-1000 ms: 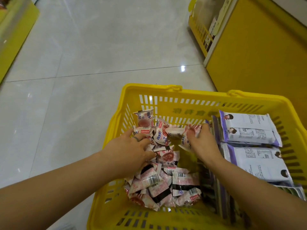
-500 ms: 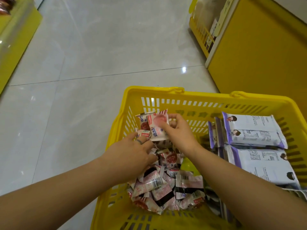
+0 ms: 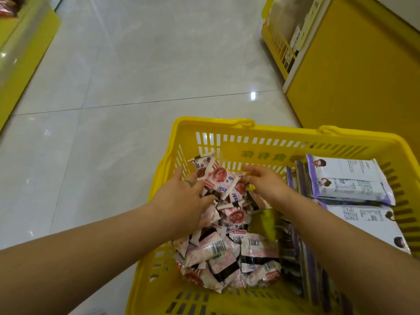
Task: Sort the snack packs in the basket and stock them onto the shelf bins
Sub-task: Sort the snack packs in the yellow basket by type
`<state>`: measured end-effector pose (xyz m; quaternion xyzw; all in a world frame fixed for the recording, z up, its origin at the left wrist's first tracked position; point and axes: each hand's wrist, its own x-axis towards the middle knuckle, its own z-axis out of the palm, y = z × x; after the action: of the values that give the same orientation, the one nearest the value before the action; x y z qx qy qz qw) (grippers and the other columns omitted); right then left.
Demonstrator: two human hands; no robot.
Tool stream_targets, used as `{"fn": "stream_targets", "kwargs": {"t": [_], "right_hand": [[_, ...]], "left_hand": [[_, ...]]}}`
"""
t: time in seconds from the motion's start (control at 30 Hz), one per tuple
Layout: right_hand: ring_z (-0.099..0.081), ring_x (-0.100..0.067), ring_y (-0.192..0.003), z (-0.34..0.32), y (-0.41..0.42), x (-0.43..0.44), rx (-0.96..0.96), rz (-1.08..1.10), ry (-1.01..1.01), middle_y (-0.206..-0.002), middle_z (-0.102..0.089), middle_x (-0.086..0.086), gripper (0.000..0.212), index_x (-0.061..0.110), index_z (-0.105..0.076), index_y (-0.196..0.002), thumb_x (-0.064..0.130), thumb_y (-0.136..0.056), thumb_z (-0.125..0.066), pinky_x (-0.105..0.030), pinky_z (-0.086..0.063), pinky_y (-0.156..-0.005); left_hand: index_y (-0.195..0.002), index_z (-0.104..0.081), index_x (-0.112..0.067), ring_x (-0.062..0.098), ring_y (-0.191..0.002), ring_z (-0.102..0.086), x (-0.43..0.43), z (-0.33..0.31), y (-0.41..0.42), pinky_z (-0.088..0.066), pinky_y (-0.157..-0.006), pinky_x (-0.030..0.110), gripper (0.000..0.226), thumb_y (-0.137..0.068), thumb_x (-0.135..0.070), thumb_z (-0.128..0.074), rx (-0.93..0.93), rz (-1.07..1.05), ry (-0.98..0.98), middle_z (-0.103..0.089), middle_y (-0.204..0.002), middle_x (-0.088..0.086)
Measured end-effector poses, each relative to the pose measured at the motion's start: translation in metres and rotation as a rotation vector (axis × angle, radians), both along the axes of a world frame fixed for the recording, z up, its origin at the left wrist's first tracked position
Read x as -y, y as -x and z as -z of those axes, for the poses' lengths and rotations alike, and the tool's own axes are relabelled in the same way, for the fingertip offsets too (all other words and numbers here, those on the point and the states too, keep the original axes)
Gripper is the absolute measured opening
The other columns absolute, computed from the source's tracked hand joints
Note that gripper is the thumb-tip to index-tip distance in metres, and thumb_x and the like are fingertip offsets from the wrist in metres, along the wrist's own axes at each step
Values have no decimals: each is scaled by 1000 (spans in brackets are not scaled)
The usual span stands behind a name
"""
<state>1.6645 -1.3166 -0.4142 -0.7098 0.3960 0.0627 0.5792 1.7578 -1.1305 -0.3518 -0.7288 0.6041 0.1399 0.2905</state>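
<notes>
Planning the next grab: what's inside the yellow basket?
Inside: small pink-and-white snack packs heaped left, larger purple-edged white packs stacked right. The left hand and right hand cover part of the heap; anything underneath is hidden.

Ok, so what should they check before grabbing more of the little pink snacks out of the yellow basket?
1. Grip: the left hand holds a bunch of small pink packs. Ok.
2. Is the right hand free? Its fingers look loose and empty, though blurred. Ok.
3. More to pick: a pile of pink packs lies in the basket. Ok.
4. Kinds kept apart: the purple-white packs sit on the basket's right side, the pink ones on its left. Ok.
5. Which bin on the yellow shelf do they go in? Cannot tell.
</notes>
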Motion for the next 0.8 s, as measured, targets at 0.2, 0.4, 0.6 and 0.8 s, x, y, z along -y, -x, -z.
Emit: {"fn": "stream_targets", "kwargs": {"t": [0.2, 0.4, 0.6, 0.8], "right_hand": [[-60, -24, -105, 43, 13, -4, -106, 64, -48, -141, -46, -12, 76, 26, -22, -150, 24, -88, -67, -37, -56, -83], [-37, -31, -136, 48, 13, 1, -133, 111, -259, -154, -32, -3, 91, 36, -14, -151, 45, -81, -71, -47, -29, -110], [-52, -23, -121, 35, -8, -32, -31, -9, -292, -148, -42, -7, 61, 31, -21, -150, 41, -97, -49, -34, -44, -94], [-63, -6, -100, 23, -6, -38, 65, -37, -447, -132, -56, 11, 36, 48, -43, -135, 37, -100, -42, -23, -53, -70]], "left_hand": [[-152, -11, -25, 34, -146, -14, -1, 3, 0, -6, -114, 58, 69, -95, -64, -16, 11, 10, -22, -16, -158, 14], [-150, -20, -24, 33, -141, -25, -4, 6, 0, -10, -112, 56, 66, -96, -62, -19, -22, 37, 65, -27, -154, 11], [-152, 0, -23, 32, -147, -9, 0, 9, 1, -2, -115, 56, 67, -96, -57, -16, -61, 65, 147, -5, -161, 10], [-153, -5, -25, 36, -147, 1, 13, 16, -5, 2, -115, 56, 72, -94, -64, -19, -52, -13, 17, 5, -161, 13]]}}
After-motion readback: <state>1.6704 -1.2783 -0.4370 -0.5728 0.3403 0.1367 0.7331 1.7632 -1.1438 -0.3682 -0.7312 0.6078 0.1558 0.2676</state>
